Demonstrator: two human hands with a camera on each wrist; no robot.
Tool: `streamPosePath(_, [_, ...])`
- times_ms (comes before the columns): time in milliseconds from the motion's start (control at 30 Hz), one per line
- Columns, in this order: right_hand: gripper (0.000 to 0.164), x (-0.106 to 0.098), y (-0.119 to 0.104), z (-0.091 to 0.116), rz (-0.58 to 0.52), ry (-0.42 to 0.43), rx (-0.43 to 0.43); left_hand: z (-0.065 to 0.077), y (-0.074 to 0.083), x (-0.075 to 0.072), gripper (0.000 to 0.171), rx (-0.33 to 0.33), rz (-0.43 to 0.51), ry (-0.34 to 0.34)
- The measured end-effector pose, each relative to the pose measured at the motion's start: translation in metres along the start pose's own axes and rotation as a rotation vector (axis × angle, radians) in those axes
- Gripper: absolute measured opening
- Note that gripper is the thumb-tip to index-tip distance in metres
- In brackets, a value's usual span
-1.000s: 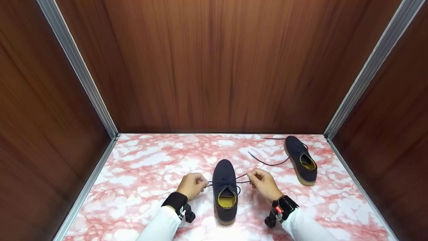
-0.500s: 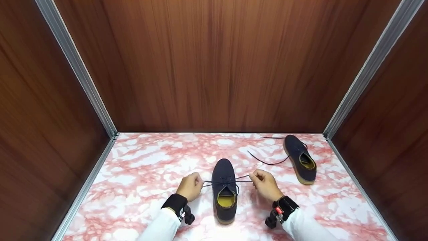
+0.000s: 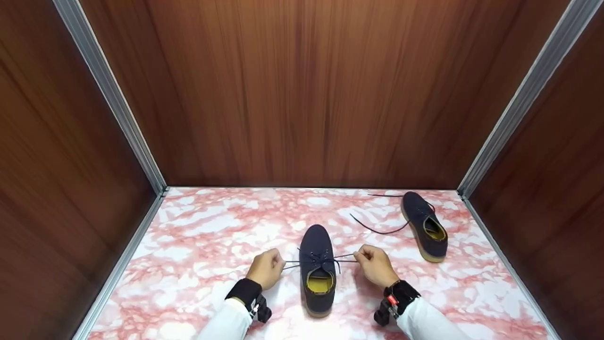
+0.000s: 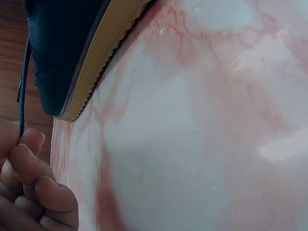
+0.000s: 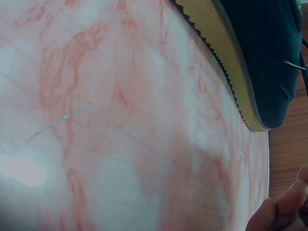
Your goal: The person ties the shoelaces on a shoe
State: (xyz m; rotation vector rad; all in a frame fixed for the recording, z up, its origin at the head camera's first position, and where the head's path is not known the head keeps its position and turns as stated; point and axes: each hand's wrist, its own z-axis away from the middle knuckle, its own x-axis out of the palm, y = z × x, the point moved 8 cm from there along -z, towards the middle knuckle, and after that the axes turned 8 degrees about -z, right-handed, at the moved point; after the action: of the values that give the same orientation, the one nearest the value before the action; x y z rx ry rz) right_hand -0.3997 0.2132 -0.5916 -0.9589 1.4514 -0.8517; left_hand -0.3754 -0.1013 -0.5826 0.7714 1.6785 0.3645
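A dark navy lace-up shoe (image 3: 316, 238) with a yellow lining stands in front of me, toe pointing away. Its dark shoelace (image 3: 293, 261) is crossed in a knot over the opening, with strands drawn out to both sides. My left hand (image 3: 266, 269) pinches the strands on the left between thumb and fingers. On the right, my right hand (image 3: 376, 267) pinches the opposite strands. The left wrist view shows the lace (image 4: 22, 96) running taut from the fingertips to the shoe (image 4: 62, 43). Only some right-hand fingers (image 5: 281, 209) appear in the right wrist view; their grip is cut off.
A second matching shoe (image 3: 417, 215) stands at the back right, its loose lace (image 3: 382, 232) trailing left over the pink-and-white marbled tabletop (image 3: 212, 231). Brown wood-grain panels (image 3: 292, 94) with grey metal edging enclose the back and both sides.
Both hands have drawn slightly apart and a little nearer to me, still pinching the lace. The knot looks tighter. A short lace end now shows left of the shoe, and the right-side loop has become a hanging end.
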Motion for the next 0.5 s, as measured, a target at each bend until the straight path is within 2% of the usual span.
streamPosePath(133, [0.035, -0.0002, 0.0032, 0.0009, -0.015, 0.007, 0.021, 0.0012, 0.0013, -0.0005, 0.019, 0.016, 0.010, 0.007])
streamPosePath(300, [0.035, 0.0012, 0.0033, 0.0014, -0.016, 0.016, 0.009, 0.0028, -0.0024, 0.0019, 0.021, -0.007, 0.023, -0.004])
streamPosePath(500, [0.035, 0.0045, 0.0076, 0.0008, 0.015, 0.012, 0.033, 0.0053, -0.0053, 0.0052, 0.018, -0.005, 0.012, -0.002])
